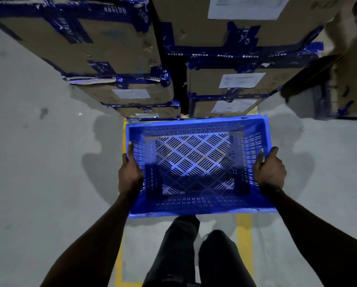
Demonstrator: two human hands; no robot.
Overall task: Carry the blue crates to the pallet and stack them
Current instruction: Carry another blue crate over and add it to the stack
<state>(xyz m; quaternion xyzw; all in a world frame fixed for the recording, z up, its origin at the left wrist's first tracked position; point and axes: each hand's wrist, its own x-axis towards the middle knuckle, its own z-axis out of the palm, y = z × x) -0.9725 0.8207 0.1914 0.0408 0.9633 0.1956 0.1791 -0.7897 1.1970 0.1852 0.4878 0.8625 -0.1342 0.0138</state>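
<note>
Nearest the camera, the person's dark trouser legs (185, 249) stand on a grey floor (38, 183) between two yellow floor lines (244, 235). Just ahead, held level above the floor, is an empty blue crate (196, 204). The left hand (130, 172) grips the rim of its left side and the right hand (269, 171) grips the rim of its right side, so the hands sit well apart with the crate between them. Beyond its far edge rise stacks of cardboard boxes (111, 48) bound with blue tape. No pallet or stacked crate is in view, so this crate seems to be in mid-carry, with setting down and stacking left to do.
</note>
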